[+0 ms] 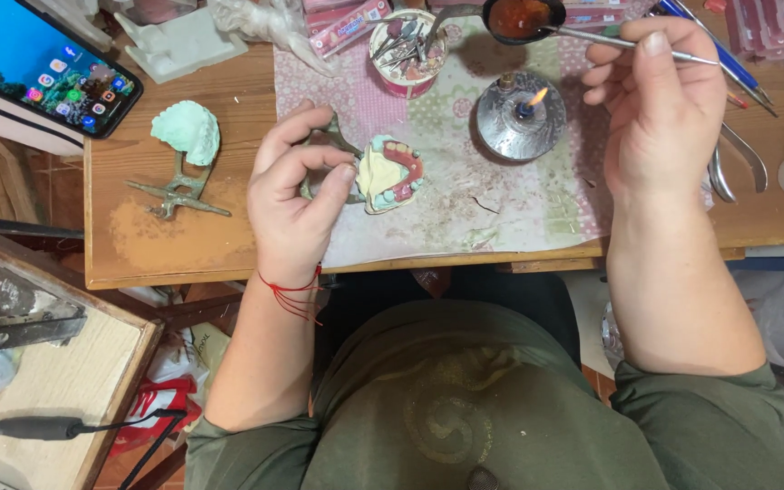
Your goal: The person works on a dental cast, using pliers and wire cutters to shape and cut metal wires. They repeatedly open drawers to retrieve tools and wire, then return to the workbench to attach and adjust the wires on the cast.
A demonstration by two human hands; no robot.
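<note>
From my head camera, my left hand rests on the patterned cloth, fingers curled shut around the metal frame that carries the denture model, which sits just beside my thumb with its pink gums and teeth facing up. My right hand is raised above the table, thumb and fingers pinched closed on a thin metal tool whose tip lies at the ladle of red wax. The small burner stands lit between my hands. A green cast lies well apart, left of the cloth.
</note>
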